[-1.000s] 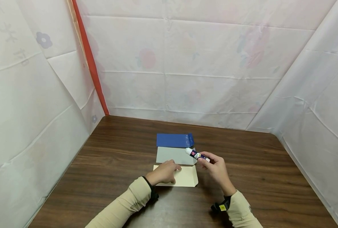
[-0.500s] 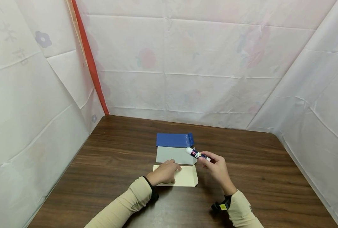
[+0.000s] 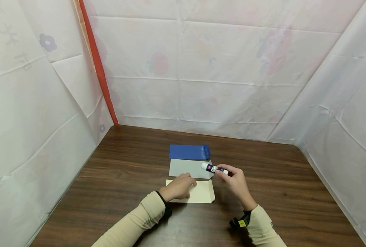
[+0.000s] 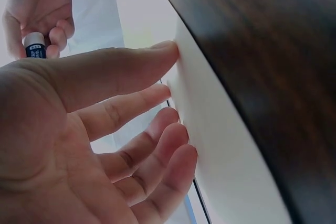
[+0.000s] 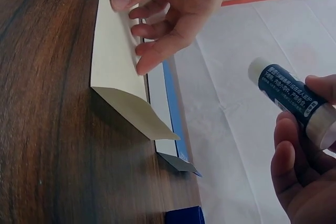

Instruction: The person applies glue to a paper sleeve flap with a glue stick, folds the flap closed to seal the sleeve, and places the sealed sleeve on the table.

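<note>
In the head view my left hand (image 3: 179, 186) rests its fingertips on a cream envelope (image 3: 202, 192) lying on the table. The left wrist view shows the thumb and bent, spread fingers touching the paper, not gripping it. My right hand (image 3: 234, 179) pinches a glue stick (image 5: 287, 90) with a dark blue label between thumb and fingers. Its white end points left, over the right end of the grey envelope (image 3: 184, 168). In the right wrist view the cream envelope's flap (image 5: 139, 109) stands partly raised from the table.
Beyond the grey envelope lies a blue envelope (image 3: 185, 152) with whitish streaks near its flap. A dark blue object (image 5: 185, 216) sits at the bottom of the right wrist view. White sheeting (image 3: 226, 68) hangs around the brown wooden table (image 3: 281, 178).
The white end of the glue stick has dipped slightly in my right hand. The left hand keeps its place on the cream envelope.
</note>
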Demonstrator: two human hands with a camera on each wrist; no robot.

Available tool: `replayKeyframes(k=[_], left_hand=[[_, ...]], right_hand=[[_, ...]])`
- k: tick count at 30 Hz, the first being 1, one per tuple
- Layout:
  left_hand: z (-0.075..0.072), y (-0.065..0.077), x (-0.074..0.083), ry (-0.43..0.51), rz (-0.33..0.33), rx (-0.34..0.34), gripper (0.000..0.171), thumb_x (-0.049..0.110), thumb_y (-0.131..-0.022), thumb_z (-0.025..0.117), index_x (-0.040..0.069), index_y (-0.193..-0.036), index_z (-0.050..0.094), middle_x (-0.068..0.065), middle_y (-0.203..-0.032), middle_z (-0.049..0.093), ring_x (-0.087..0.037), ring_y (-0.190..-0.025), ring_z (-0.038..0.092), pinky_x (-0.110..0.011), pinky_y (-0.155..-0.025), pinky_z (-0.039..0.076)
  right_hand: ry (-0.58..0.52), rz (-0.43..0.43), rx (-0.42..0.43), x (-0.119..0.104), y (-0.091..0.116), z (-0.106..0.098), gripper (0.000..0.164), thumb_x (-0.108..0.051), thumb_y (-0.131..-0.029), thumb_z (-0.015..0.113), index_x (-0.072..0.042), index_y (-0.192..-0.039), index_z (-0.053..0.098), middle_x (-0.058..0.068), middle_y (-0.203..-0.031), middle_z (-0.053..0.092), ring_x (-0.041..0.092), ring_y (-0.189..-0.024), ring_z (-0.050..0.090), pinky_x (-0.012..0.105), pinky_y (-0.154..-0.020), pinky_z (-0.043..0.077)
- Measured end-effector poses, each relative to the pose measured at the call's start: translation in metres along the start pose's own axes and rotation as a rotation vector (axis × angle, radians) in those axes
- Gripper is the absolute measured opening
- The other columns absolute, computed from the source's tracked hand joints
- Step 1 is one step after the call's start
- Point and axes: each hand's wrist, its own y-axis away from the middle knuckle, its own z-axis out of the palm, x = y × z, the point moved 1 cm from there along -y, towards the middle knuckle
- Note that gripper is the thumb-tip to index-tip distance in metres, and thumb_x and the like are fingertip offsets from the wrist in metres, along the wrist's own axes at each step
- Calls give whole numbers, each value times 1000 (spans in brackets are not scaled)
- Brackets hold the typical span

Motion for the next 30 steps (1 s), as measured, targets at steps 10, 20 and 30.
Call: replayKeyframes(k=[10,20,30], left_hand=[[0,0,2,-35,-2,6,41,4,-70,80,10,-111,73,-5,-115,62,-23,-99,54,-27,-84,48],[-1,2,2,-61,51,12,39,3,-72,76,7,-111,72,-5,-110,63,-21,-97,55,-26,-85,48],[-1,3,-1,-62,72,-2,38,1,-76,71,8,-113,71,-5,-113,64,-22,-100,56,-27,-87,48]], right_hand=[[51,6,-25,-2,0,0,18,-11,-85,74,0,-99,72,16,-83,65,15,-66,60,33,-59,55],[106,22,-43,-1,0,0,22,-17,-85,75,-1,-99,73,8,-79,64,8,-63,53,24,-54,48],[270,-21,-91,-3,-1,3,15,-18,-84,76,-6,-93,74,9,-83,68,7,-61,50,22,-52,44]])
